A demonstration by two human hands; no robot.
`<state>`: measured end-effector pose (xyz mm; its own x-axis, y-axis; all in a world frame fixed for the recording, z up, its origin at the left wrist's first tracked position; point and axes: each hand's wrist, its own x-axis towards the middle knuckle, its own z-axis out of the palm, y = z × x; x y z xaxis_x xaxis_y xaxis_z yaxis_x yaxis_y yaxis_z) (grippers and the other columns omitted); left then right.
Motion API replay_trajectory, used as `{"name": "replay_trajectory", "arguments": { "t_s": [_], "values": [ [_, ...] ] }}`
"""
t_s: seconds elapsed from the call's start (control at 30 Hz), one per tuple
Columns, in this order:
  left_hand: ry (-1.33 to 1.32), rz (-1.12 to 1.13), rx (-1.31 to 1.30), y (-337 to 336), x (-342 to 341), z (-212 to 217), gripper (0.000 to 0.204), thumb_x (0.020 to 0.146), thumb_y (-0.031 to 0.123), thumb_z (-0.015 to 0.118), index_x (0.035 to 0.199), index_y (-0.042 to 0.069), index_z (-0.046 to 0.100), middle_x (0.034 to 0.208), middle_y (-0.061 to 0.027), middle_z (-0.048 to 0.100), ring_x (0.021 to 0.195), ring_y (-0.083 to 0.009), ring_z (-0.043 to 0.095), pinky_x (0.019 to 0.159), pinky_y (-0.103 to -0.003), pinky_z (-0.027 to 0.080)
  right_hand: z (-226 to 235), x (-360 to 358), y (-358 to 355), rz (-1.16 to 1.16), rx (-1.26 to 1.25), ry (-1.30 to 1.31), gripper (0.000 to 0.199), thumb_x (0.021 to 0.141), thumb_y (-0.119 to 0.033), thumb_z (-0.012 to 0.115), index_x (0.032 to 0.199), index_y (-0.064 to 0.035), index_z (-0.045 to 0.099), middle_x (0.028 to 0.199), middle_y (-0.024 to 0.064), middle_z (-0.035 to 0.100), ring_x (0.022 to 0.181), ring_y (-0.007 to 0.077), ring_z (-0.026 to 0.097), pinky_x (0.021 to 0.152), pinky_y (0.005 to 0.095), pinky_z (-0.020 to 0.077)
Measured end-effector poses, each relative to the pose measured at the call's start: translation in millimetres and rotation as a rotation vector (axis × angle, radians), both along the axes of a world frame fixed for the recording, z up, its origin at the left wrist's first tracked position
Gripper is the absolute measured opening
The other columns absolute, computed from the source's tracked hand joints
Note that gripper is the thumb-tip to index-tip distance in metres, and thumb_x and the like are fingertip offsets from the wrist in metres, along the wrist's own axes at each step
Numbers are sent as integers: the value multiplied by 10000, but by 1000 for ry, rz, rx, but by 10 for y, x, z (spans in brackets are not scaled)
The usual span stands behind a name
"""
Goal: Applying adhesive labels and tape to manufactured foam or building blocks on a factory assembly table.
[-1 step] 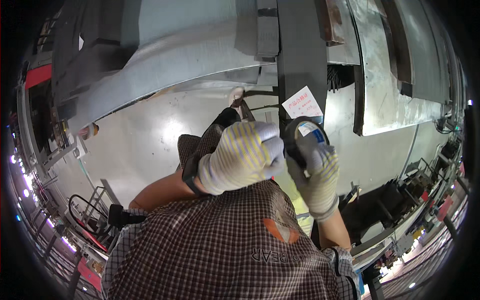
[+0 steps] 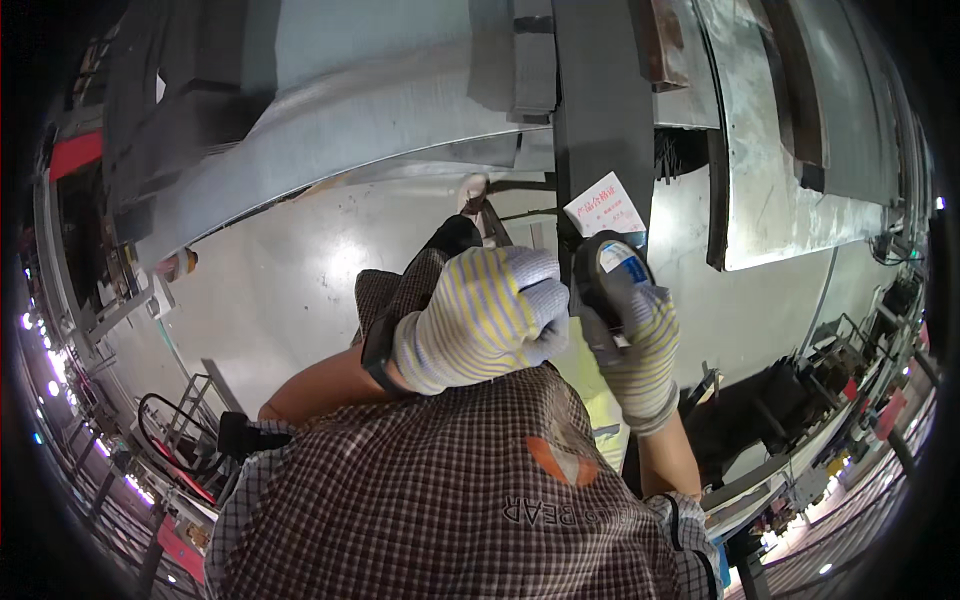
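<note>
My right hand (image 2: 640, 345), in a striped knit glove with grey fingers, is closed round a roll of black tape (image 2: 597, 277). A white and blue label shows inside the roll's core. Just left of it, my left hand (image 2: 490, 315), gloved alike, is curled into a fist at about the same height. Whatever its fingers may pinch is hidden from view. A white card with red print (image 2: 606, 208) lies on the dark grey beam (image 2: 603, 110) directly beyond the roll.
Large grey metal sheets (image 2: 400, 80) spread across the far left. Another pale panel (image 2: 790, 210) with brown bars stands at the far right. Beneath is a shiny light floor (image 2: 270, 260). Black material (image 2: 760, 420) lies at the right, and a cart-like frame (image 2: 190, 430) at the left.
The tape roll and my right hand have shifted and turned very slightly. My left fist has rotated a little, staying in nearly the same place.
</note>
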<state>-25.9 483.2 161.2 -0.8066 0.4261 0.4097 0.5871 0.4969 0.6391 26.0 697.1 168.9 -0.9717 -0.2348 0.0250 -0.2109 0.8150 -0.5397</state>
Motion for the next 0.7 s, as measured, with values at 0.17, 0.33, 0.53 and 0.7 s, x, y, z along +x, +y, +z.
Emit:
{"name": "replay_trajectory", "arguments": {
  "t_s": [0.17,0.33,0.53,0.7],
  "values": [
    [-1120,124,628,-31,-57,41,137,873,4,756,1002,5,712,937,-55,704,837,-108,666,745,-250,544,-14,10,38,-148,-389,-175,341,784,-212,858,1037,-55,693,911,113,696,832,328,650,743,423,516],
    [-996,121,513,49,3,55,150,837,16,784,981,5,745,915,-59,708,863,-132,678,780,-271,544,-24,12,52,-81,-308,-65,335,755,-208,868,994,-60,686,855,86,658,805,310,631,799,418,514],
    [-832,147,491,138,66,22,105,843,33,773,929,-4,726,858,-64,687,802,-135,654,737,-282,522,-38,-22,67,78,-193,126,380,733,-181,860,1028,-65,651,864,65,642,796,292,621,794,457,485],
    [-770,119,515,186,80,-60,121,883,86,734,909,-5,659,798,-63,624,730,-159,605,701,-304,504,-32,-31,72,131,-93,203,435,720,-163,862,1077,-67,632,883,61,644,801,289,623,801,463,482]
  ]
}}
